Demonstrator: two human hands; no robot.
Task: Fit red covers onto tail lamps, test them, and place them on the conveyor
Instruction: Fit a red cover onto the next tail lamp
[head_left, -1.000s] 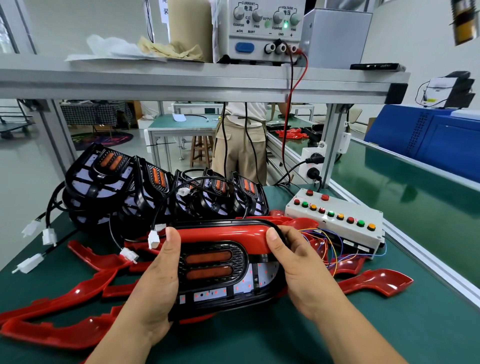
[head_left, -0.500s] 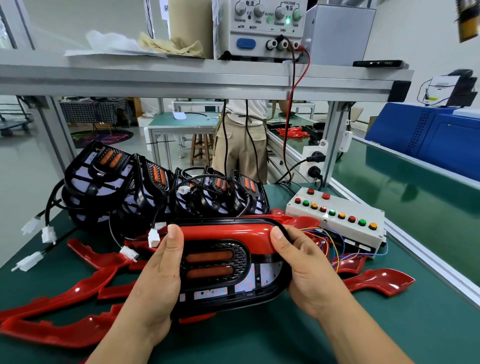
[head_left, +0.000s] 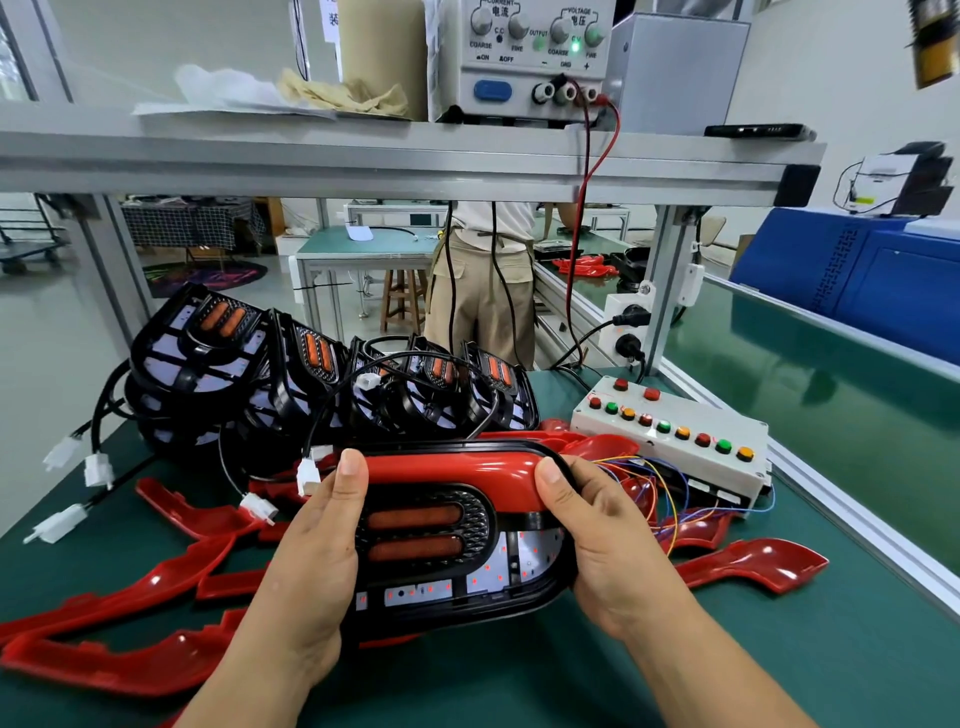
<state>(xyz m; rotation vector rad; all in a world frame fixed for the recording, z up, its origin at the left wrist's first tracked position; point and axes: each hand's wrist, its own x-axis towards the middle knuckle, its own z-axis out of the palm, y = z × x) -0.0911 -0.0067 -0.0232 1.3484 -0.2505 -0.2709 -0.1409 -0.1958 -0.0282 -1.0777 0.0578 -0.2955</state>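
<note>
My left hand (head_left: 311, 551) and right hand (head_left: 608, 551) grasp the tail lamp (head_left: 431, 540), so I should press both thumbs evenly on the red cover (head_left: 452, 467) until it seats.

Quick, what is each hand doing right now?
Left hand: grips the tail lamp at its left end, thumb on the red cover.
Right hand: grips its right end, thumb on the cover.

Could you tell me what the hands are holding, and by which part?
The tail lamp, by its two ends: left hand at the left end, right hand at the right end, thumbs on the red cover.
</note>
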